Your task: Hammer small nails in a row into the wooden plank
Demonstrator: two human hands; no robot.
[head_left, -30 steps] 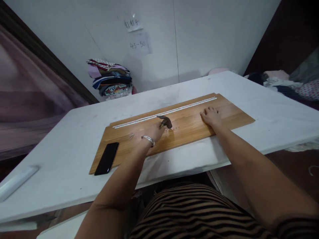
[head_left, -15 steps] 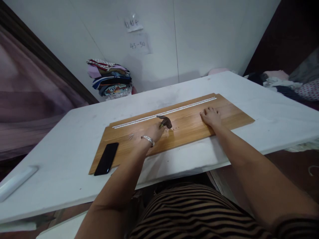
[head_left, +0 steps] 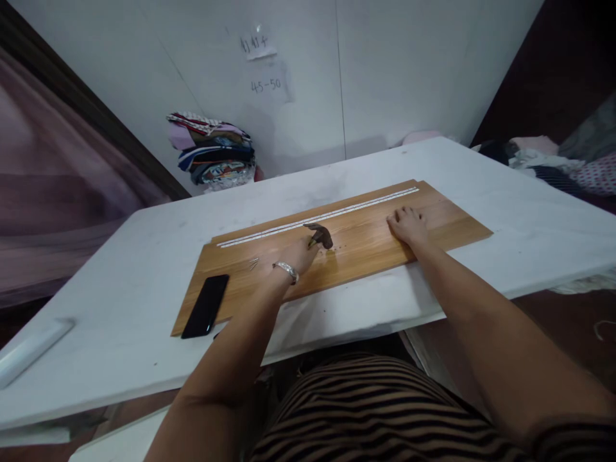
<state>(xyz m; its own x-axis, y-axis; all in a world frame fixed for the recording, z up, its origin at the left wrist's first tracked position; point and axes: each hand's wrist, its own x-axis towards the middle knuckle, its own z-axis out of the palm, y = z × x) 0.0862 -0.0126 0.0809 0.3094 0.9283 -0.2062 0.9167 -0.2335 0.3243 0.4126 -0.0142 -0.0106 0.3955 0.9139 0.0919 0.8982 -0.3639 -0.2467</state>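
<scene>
A claw hammer (head_left: 321, 236) with a dark metal head is gripped near its head by my left hand (head_left: 302, 255), which wears a silver bracelet. Its handle is mostly hidden by the hand. Beneath it lies a wooden board (head_left: 360, 256) with several small nail heads or holes beside the hammer. On the board's right part my right hand (head_left: 407, 224) rests with fingers slightly bent and spread, holding nothing. Several loose nails (head_left: 254, 263) lie left of my left hand. A long white measuring strip (head_left: 327, 217) runs along the board's far side.
A black phone (head_left: 206, 306) lies across the board's near left corner. The board is on a white table (head_left: 120, 308). A stack of folded clothes (head_left: 216, 151) stands by the wall at the back left. A white roll (head_left: 33, 350) lies on the table's left side.
</scene>
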